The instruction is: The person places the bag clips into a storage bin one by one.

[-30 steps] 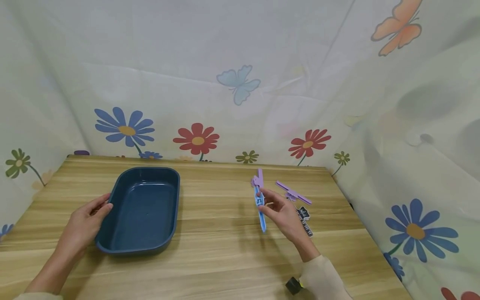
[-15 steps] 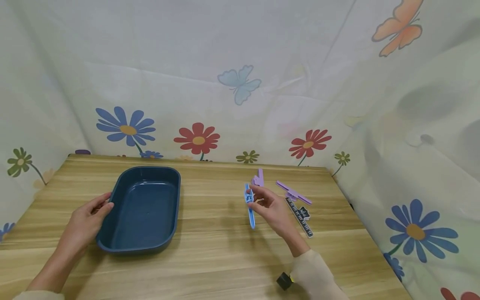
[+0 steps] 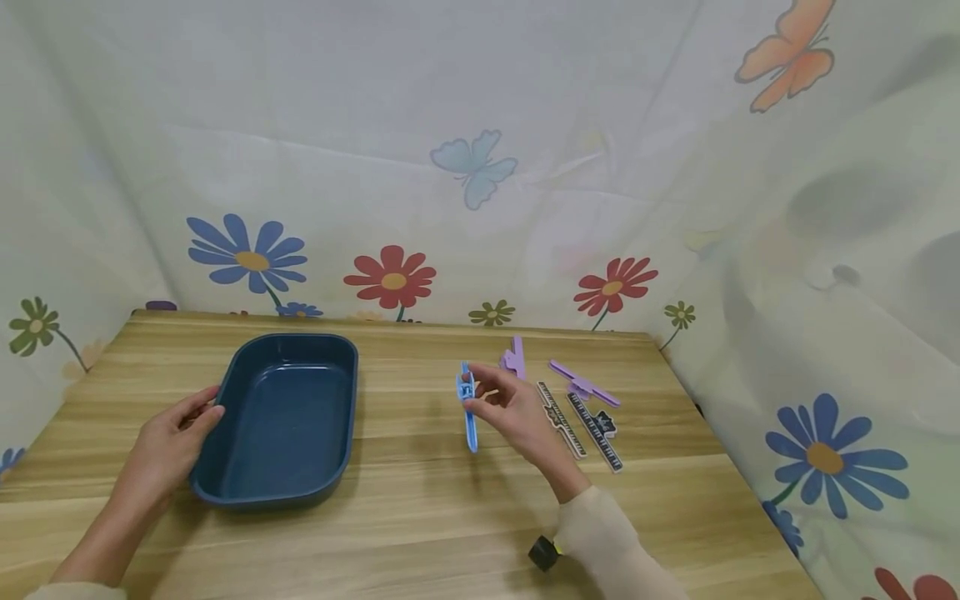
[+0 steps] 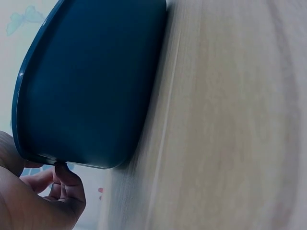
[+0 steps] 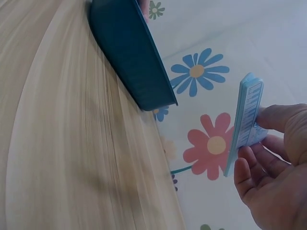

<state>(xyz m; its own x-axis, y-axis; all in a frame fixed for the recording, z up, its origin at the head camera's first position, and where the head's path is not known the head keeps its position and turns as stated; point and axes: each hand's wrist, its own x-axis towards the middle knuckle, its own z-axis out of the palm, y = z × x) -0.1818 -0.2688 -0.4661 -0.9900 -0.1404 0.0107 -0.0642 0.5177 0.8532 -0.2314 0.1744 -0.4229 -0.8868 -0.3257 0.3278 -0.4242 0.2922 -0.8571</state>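
A dark blue rectangular basin [image 3: 279, 433] stands on the left part of the table. My left hand [image 3: 167, 442] grips its left rim between thumb and fingers; the left wrist view shows the fingers at the basin wall [image 4: 91, 86]. My right hand [image 3: 513, 412] pinches a long light-blue clip [image 3: 470, 421] above the table, to the right of the basin. Between thumb and fingers, the clip [image 5: 247, 115] shows a printed keyboard-like pattern in the right wrist view. The basin's inside holds nothing that I can see.
Behind my right hand lie a purple clip [image 3: 516, 357] and another purple clip [image 3: 592, 387]. Two keyboard-patterned clips, a pale one [image 3: 570, 433] and a black one [image 3: 600, 437], lie right of it. A small black object [image 3: 543, 552] is near my sleeve. Flowered cloth surrounds the table.
My right hand has moved left toward the basin, carrying the light-blue clip. The pale keyboard-patterned clip has come into view behind it. My left hand and the basin stay in place.
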